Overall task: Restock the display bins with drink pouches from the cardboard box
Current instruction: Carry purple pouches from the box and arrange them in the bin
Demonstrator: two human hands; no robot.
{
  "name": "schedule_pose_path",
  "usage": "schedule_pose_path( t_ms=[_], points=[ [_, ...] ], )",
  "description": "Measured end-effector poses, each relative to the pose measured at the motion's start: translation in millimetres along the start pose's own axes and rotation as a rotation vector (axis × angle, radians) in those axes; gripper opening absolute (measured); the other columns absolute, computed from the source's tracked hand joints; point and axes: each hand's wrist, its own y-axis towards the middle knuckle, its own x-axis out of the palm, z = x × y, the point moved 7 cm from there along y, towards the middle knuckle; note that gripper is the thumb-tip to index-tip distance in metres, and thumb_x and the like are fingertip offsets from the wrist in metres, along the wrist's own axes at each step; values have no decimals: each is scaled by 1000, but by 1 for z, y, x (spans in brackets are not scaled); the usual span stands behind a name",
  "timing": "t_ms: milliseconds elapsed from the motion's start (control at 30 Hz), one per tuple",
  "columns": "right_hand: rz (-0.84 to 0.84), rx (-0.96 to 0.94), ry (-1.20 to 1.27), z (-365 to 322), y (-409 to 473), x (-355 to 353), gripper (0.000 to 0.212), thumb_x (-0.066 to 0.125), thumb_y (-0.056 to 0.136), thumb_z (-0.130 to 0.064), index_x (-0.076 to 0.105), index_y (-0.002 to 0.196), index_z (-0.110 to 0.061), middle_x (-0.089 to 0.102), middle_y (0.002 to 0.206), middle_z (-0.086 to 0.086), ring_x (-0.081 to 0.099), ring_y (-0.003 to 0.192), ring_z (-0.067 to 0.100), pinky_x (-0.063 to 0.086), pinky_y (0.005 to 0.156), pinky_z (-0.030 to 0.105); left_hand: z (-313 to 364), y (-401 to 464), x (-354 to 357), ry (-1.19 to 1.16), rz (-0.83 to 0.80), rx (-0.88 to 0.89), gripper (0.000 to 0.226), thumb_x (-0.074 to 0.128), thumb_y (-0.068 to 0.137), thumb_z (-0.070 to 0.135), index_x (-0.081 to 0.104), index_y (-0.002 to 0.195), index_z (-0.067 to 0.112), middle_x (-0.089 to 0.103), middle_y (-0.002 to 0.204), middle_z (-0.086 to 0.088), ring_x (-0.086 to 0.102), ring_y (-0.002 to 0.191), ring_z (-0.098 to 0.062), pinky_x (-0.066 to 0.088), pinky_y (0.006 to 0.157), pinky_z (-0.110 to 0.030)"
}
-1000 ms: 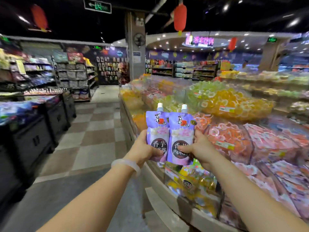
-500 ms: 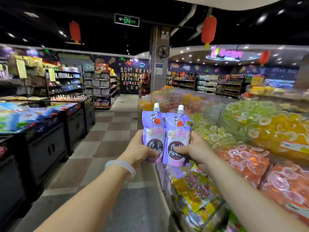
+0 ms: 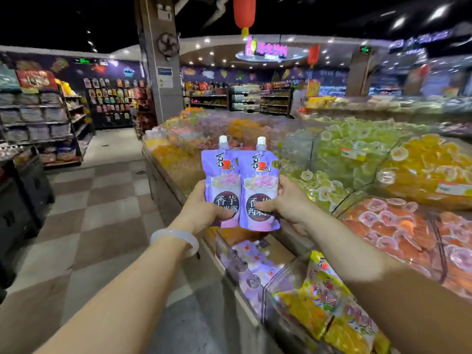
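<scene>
Two purple drink pouches with white caps stand upright side by side at chest height. My left hand [image 3: 201, 212] grips the left pouch [image 3: 221, 180] by its lower edge, thumb across the front. My right hand [image 3: 288, 200] grips the right pouch [image 3: 259, 185] the same way. Directly below them a clear display bin [image 3: 226, 247] holds several more purple pouches [image 3: 255, 267]. Beside it, nearer to me, a second clear bin [image 3: 278, 284] is full of yellow pouches [image 3: 329, 302]. The cardboard box is out of view.
A long display counter [image 3: 166, 177] runs from my right toward a grey pillar [image 3: 158, 72], with bins of green, yellow and orange jelly cups [image 3: 398, 226]. A checkered aisle floor [image 3: 102, 200] lies to the left, flanked by dark cabinets [image 3: 23, 200] and shelving [image 3: 43, 123].
The view has swung and dropped, bringing the bin of purple pouches into sight under my hands. Both hands keep their grip on the two pouches, held a little higher and closer over the counter.
</scene>
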Motion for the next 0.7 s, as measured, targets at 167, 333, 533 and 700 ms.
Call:
schedule_pose_path(
  t_ms=[167,333,533,700],
  points=[
    [111,33,6,43,47,-16,61,68,66,21,51,119,-3,65,116,18,64,105,33,49,96,52,-47,72,8,-47,-81,-63,60,65,70,-20,48,119,10,66,103,-10,63,95,-29,51,89,-54],
    [160,72,75,94,100,-25,60,64,66,25,51,120,0,68,95,13,67,75,21,56,74,41,-94,145,19,-6,-172,-72,32,59,84,-10,59,98,19,73,91,-3,67,82,-19,57,72,-43],
    [327,178,7,155,151,-40,40,66,71,17,59,100,-10,68,99,16,65,93,32,54,85,44,-154,212,19,24,-239,-221,33,59,84,-11,58,102,16,68,86,-3,63,73,-17,56,54,-30],
    [500,319,50,227,160,-50,43,67,70,12,59,108,-4,67,97,17,61,77,22,52,73,31,-224,251,32,68,-371,-415,37,62,78,-17,53,105,8,66,87,-8,65,74,-23,57,64,-34]
  ],
)
